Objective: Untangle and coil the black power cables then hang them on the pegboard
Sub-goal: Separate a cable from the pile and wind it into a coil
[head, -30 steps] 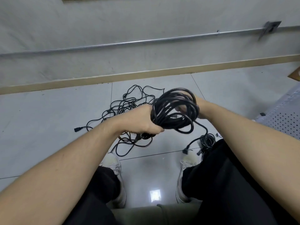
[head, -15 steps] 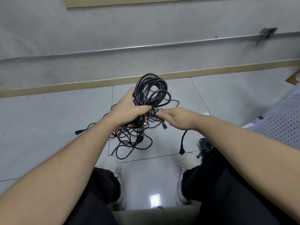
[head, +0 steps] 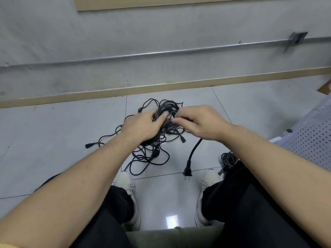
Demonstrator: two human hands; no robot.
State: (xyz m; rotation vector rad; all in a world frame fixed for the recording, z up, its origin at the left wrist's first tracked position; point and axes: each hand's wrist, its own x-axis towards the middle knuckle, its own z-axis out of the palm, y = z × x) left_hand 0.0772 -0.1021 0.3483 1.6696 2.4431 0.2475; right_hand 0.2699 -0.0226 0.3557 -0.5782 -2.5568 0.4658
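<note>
You hold a bundle of black cable (head: 167, 111) up in front of you, between your two hands, above the floor. Your left hand (head: 143, 125) grips the bundle from the left, with its fingers curled round the loops. Your right hand (head: 200, 122) is on the right side of the bundle, and its fingers are bent and pinch some of the strands. The two hands are close together, almost touching.

From under your right hand a thick cable hangs down, and its plug (head: 188, 170) with metal pins dangles just over the floor, between your two shoes. A small black connector (head: 183, 139) hangs under the bundle too.

Below the bundle, a messy pile of cables (head: 148, 154) lies on the gray tiled floor (head: 53, 140). One strand runs out to the left and ends in a black plug (head: 89, 145) that lies flat on a tile.

Near your right leg there is a small coil of cable (head: 228, 159) on the floor, just beside your right shoe (head: 206, 183). Your left shoe (head: 128, 183) is white as well, and your trousers are black.

On the far right is a pale board full of little holes (head: 308, 138). Ahead of you is a gray wall with a thin metal pipe (head: 161, 53) along it and a tan strip (head: 107, 93) at the bottom.
</note>
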